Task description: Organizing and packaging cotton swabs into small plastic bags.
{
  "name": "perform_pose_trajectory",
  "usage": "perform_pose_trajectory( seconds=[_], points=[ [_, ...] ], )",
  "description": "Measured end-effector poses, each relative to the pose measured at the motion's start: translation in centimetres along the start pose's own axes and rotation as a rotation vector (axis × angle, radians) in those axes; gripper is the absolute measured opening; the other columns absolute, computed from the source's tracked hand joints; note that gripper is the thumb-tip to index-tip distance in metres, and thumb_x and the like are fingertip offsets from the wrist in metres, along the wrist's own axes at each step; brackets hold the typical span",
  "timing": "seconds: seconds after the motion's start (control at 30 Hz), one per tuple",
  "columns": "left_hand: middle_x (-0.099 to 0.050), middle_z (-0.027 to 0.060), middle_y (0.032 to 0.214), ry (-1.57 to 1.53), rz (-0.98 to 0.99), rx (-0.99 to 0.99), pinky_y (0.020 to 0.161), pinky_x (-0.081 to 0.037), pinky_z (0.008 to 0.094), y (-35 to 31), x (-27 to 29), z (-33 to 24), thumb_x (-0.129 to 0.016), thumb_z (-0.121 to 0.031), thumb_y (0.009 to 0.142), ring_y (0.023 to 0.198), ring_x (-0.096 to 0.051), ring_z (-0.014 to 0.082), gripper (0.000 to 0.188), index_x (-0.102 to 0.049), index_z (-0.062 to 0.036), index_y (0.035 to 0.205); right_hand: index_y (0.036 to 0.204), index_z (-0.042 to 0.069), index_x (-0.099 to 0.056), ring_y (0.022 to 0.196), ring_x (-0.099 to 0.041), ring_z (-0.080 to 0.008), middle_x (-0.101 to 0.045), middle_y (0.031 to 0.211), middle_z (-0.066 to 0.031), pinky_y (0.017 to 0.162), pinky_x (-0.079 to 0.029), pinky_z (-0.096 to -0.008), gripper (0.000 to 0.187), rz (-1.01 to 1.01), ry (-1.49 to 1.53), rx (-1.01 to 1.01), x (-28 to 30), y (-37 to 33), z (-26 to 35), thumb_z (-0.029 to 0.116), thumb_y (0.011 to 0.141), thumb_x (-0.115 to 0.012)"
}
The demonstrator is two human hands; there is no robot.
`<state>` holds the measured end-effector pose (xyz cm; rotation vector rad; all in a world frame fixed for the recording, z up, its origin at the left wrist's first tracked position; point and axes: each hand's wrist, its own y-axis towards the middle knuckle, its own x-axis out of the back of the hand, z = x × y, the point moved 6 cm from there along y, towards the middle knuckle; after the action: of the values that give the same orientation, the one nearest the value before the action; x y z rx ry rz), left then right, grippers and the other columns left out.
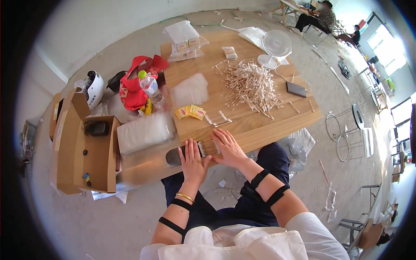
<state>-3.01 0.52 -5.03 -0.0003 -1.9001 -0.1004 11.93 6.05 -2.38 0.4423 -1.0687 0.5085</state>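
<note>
At the table's near edge, a neat row of cotton swabs (209,147) lies between my two hands. My left hand (193,164) lies with fingers stretched out at the row's left end, over a dark flat object (174,156) that it partly hides. My right hand (230,150), fingers extended too, touches the row's right end. Just beyond is a second row of cotton swabs (218,118), next to small yellow-and-white packets (190,112). A large loose heap of cotton swabs (251,86) is piled farther back on the right.
Clear plastic bags (190,89) lie on the wooden table (260,129). Behind are bagged packs (184,39), a white fan (276,43) and a dark power bank-like block (296,89). To the left stand a bottle (150,86), a red bag (132,89) and an open cardboard box (71,149).
</note>
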Motion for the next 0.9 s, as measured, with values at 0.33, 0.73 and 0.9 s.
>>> perform_pose_trajectory(
  seconds=[0.33, 0.73, 0.9],
  points=[
    [-0.020, 0.0237, 0.165, -0.039, -0.002, -0.019, 0.125, -0.002, 0.0551, -0.8, 0.2, -0.2, -0.032, -0.062, 0.102, 0.156, -0.012, 0.0338, 0.090, -0.021, 0.0079, 0.156, 0.152, 0.002, -0.036, 0.149, -0.030, -0.0348, -0.037, 0.156, -0.0188, 0.126, -0.019, -0.0467, 0.087, -0.048, 0.114, -0.037, 0.6, -0.6, -0.1, 0.036, 0.081, -0.075],
    [-0.018, 0.0264, 0.165, 0.044, -0.004, -0.062, 0.123, -0.003, 0.0594, -0.5, -0.1, -1.0, -0.038, -0.062, 0.101, 0.154, -0.014, 0.0412, 0.080, -0.024, -0.0104, 0.161, 0.153, 0.011, -0.040, 0.151, -0.027, -0.0334, -0.033, 0.159, -0.0182, 0.125, -0.020, -0.0482, 0.081, -0.056, 0.027, -0.001, 0.6, -1.0, 0.8, 0.039, 0.084, -0.071],
    [-0.017, 0.0282, 0.164, 0.056, -0.003, -0.073, 0.123, -0.004, 0.0599, -0.5, 0.1, -1.4, -0.040, -0.060, 0.101, 0.154, -0.014, 0.0426, 0.077, -0.025, -0.0130, 0.161, 0.150, 0.013, -0.045, 0.149, -0.029, -0.0345, -0.035, 0.158, -0.0175, 0.123, -0.023, -0.0496, 0.071, -0.075, -0.017, 0.008, 0.2, -1.2, -0.1, 0.041, 0.089, -0.068]
  ],
)
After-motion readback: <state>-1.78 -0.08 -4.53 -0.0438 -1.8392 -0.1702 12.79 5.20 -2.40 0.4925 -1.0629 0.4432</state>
